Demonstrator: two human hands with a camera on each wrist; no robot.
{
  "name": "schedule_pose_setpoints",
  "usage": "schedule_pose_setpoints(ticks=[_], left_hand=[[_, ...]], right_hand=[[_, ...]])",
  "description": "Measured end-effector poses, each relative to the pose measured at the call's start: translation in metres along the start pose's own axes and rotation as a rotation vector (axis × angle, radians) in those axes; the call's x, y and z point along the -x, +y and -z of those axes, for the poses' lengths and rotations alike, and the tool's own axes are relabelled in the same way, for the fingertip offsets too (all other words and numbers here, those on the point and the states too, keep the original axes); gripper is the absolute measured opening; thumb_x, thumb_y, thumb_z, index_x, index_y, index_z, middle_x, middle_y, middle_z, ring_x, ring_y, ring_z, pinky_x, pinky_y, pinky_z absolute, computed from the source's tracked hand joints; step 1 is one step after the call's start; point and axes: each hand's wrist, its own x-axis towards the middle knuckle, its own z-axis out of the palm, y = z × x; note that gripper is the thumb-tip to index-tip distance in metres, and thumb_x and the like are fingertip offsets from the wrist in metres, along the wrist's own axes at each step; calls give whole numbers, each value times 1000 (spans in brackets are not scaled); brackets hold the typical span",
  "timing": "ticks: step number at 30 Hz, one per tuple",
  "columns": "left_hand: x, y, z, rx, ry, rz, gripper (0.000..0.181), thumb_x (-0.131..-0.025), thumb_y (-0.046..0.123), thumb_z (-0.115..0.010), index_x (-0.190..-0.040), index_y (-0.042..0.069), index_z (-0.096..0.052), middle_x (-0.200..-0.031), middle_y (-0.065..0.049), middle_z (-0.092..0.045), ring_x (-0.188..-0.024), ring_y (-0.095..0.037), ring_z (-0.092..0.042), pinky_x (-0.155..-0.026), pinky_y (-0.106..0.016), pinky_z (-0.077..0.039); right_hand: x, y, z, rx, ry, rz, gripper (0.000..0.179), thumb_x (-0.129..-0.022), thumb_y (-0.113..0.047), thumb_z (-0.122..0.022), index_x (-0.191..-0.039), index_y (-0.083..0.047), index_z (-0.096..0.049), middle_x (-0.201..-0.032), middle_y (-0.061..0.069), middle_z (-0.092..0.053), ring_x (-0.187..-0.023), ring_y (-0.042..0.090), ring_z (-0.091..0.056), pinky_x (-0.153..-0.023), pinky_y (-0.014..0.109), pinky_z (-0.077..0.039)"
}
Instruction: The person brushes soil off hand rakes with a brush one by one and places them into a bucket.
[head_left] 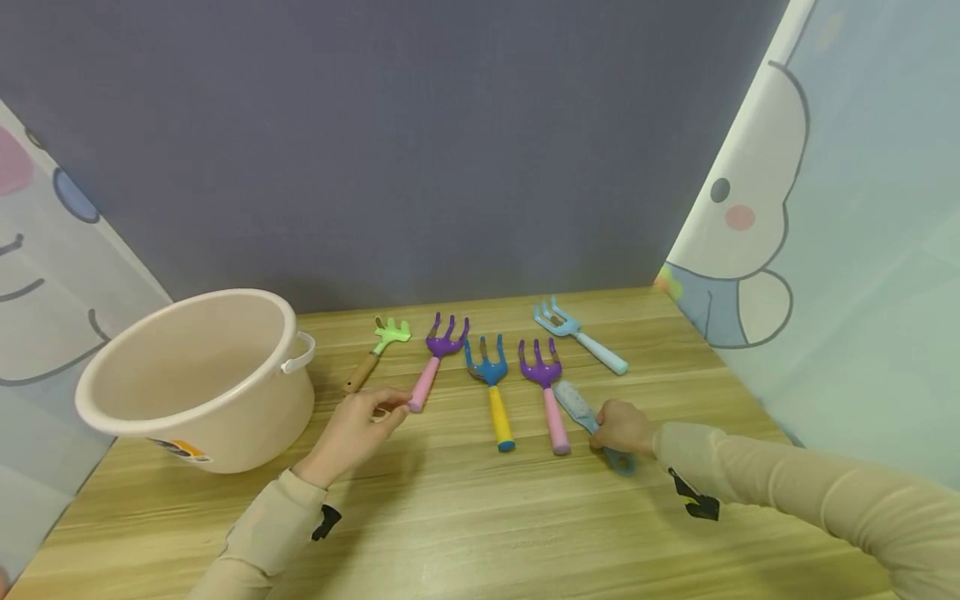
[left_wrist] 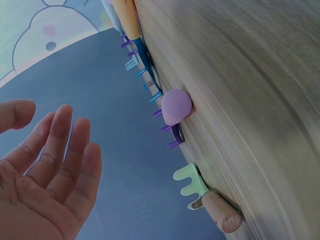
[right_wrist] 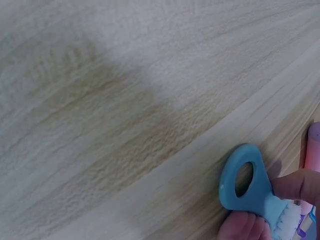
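Observation:
My right hand (head_left: pixel 624 427) grips the handle of a light blue scrub brush (head_left: pixel 575 402) with white bristles. In the right wrist view, thumb and fingers pinch the brush just past its looped handle end (right_wrist: pixel 241 186). Fingers loosely bent, my left hand (left_wrist: pixel 50 185) hovers beside the handle end of a purple hand rake with a pink handle (head_left: pixel 425 383) and holds nothing. Left of that rake lies a small green rake (head_left: pixel 392 333) with a wooden handle. A blue rake with a yellow handle (head_left: pixel 500 417) and a second purple rake (head_left: pixel 555 421) lie between the hands.
A large cream bucket (head_left: pixel 255 433) with a white side handle stands on the left of the wooden table (head_left: pixel 480 533). Towards the back right lies a light blue rake (head_left: pixel 600 352). A dark grey panel (head_left: pixel 450 150) rises behind the table, with cartoon-printed walls (head_left: pixel 862 250) at the sides.

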Motion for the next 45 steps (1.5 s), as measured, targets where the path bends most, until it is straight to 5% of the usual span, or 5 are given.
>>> schedule_pose_setpoints(ticks=[14, 22, 27, 32, 45], left_hand=[[3, -1, -1, -12, -12, 18, 19, -88, 14, -60, -104, 6, -67, -98, -6, -69, -88, -19, -64, -79, -40, -52], [5, -3, -1, -17, -14, 7, 19, -88, 13, -60, -103, 6, -67, -99, -6, -69, -86, -17, -63, -77, -37, -52], [6, -3, -2, -19, -26, 21, 20, -88, 15, -59, -104, 6, -67, -98, -3, -69, -85, -16, -63, -76, -36, -52], [6, -4, -2, -20, -26, 18, 19, -88, 16, -59, -102, 6, -67, -96, -2, -69, -83, -15, -63, -75, -36, -52], [7, -6, -4, -24, -27, 25, 16, -87, 13, -61, -100, 7, -68, -92, -2, -69, -81, -14, -63, -73, -32, -52]], right_hand=[[-2, 0, 2, 9, -17, 1, 17, -73, -11, -66, -70, -7, -50, -65, 1, -49, -56, 12, -44, -49, 20, -35], [-6, 2, 3, 29, 14, 29, 30, -69, -13, -66, -57, -14, -39, -53, -4, -37, -48, 8, -33, -45, 18, -27], [-4, 2, -2, -224, -38, 28, 6, -75, -5, -56, -74, -1, -52, -61, 5, -56, -52, 12, -51, -47, 23, -43], [-5, 7, -10, -498, -96, -28, 8, -84, -1, -46, -86, 5, -49, -64, 8, -57, -50, 12, -55, -50, 24, -50], [-7, 12, -8, -603, -139, -82, 14, -90, -6, -48, -81, 3, -53, -59, 0, -53, -46, 5, -49, -46, 17, -44]])
